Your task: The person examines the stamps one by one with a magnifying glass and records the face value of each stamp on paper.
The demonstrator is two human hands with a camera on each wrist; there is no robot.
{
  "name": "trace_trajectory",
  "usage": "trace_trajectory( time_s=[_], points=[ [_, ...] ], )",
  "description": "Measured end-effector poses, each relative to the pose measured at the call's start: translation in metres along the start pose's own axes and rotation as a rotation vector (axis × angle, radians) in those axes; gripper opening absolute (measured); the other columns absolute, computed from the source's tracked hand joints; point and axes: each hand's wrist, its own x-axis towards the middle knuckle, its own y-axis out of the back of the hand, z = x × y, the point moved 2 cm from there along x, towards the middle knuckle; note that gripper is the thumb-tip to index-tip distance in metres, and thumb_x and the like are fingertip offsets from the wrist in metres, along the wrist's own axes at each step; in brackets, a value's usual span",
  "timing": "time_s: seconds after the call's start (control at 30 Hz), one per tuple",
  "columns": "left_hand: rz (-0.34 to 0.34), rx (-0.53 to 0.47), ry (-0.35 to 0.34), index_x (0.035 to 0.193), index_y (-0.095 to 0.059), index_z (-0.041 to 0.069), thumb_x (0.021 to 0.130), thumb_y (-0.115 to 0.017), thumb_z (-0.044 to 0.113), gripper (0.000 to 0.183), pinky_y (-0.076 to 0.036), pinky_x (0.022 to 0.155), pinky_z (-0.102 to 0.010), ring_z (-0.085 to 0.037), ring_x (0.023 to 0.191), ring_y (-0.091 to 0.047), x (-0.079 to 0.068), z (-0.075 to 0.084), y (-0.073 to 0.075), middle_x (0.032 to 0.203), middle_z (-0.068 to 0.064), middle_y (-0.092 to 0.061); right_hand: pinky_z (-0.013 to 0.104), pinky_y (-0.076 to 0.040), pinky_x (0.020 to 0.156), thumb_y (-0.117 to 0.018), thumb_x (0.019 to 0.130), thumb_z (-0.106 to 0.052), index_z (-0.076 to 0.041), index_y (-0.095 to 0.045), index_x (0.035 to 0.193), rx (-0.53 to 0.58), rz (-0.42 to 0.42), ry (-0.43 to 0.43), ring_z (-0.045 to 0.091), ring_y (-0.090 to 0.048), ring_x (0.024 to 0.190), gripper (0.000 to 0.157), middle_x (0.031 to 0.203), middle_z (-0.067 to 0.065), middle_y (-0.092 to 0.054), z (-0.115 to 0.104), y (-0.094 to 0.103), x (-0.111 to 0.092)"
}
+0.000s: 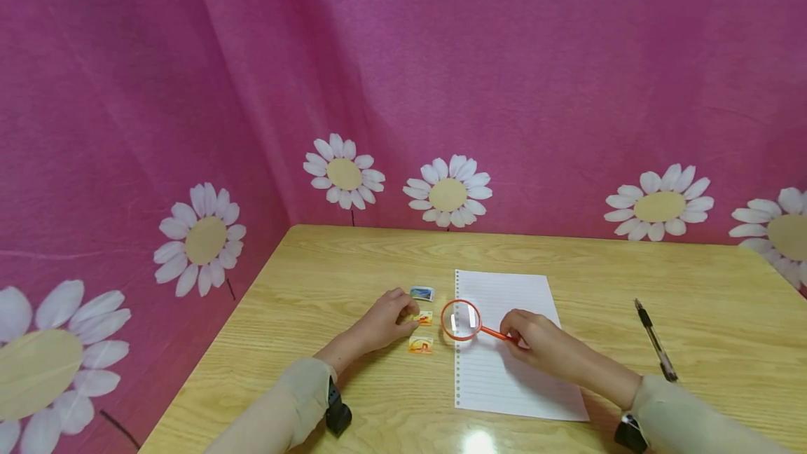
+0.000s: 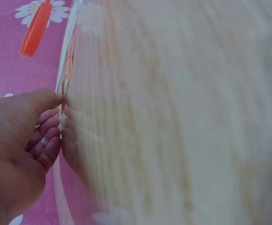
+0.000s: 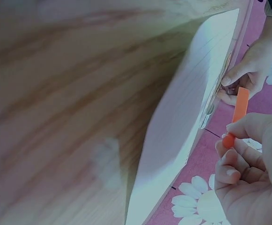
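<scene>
My right hand [image 1: 536, 338] pinches the handle of a magnifying glass [image 1: 501, 334] between thumb and fingers. Its orange-rimmed round lens overlaps the left margin of a lined sheet of paper [image 1: 504, 384]. In the right wrist view, the orange glass [image 3: 240, 105] shows edge-on above the thumb. Three small stamp-like printed cards stand in a column left of the sheet. My left hand [image 1: 392, 317] has thumb and curled fingers at the left end of the middle yellow-and-red card [image 1: 426, 318], partly hiding it. A blue-green card [image 1: 422, 293] lies beyond it, and a yellow-orange card [image 1: 420, 345] nearer.
A black-and-clear pen [image 1: 656, 340] lies right of the paper on the wood-grain table [image 1: 353, 258]. Behind and to the left hangs a pink cloth [image 1: 504, 76] printed with white daisies. Dark wrist devices sit at both cuffs.
</scene>
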Motion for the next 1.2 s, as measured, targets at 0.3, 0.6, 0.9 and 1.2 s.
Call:
trace_trajectory(
  time_s=[0.3, 0.6, 0.9, 1.2],
  points=[
    [0.008, 0.013, -0.002, 0.1, -0.062, 0.008, 0.092, -0.068, 0.015, 0.012, -0.042, 0.077, -0.026, -0.012, 0.087, -0.046, -0.001, -0.003, -0.001, 0.094, -0.003, -0.054, 0.015, -0.042, 0.058, -0.074, 0.071, 0.012, -0.006, -0.059, 0.083, 0.0, 0.011, 0.03, 0.002, -0.048, 0.067, 0.026, 0.074, -0.004, -0.055, -0.002, -0.002, 0.006],
    [0.011, 0.016, -0.029, 0.101, -0.062, 0.005, 0.092, -0.068, 0.013, 0.013, -0.041, 0.075, -0.025, -0.012, 0.085, -0.044, 0.0, -0.003, -0.001, 0.094, -0.005, -0.054, 0.017, -0.045, 0.058, -0.074, 0.073, 0.01, -0.006, -0.06, 0.084, -0.027, 0.031, 0.072, 0.003, -0.051, 0.068, 0.024, 0.076, -0.003, -0.058, -0.002, -0.007, 0.013],
    [0.003, 0.011, -0.007, 0.101, -0.062, 0.007, 0.092, -0.068, 0.014, 0.013, -0.041, 0.077, -0.024, -0.012, 0.087, -0.045, 0.0, -0.002, -0.001, 0.094, -0.003, -0.053, 0.016, -0.045, 0.058, -0.073, 0.074, 0.01, -0.007, -0.06, 0.085, -0.007, 0.031, 0.068, 0.003, -0.051, 0.068, 0.024, 0.077, -0.003, -0.058, -0.001, -0.011, 0.016],
    [0.007, 0.024, -0.029, 0.101, -0.062, 0.006, 0.092, -0.068, 0.014, 0.013, -0.042, 0.076, -0.025, -0.014, 0.086, -0.046, -0.001, -0.001, -0.001, 0.095, -0.006, -0.054, 0.018, -0.047, 0.061, -0.075, 0.072, 0.011, -0.006, -0.059, 0.087, -0.038, 0.049, 0.123, 0.006, -0.053, 0.071, 0.027, 0.08, -0.001, -0.06, -0.003, -0.014, 0.019]
  ],
)
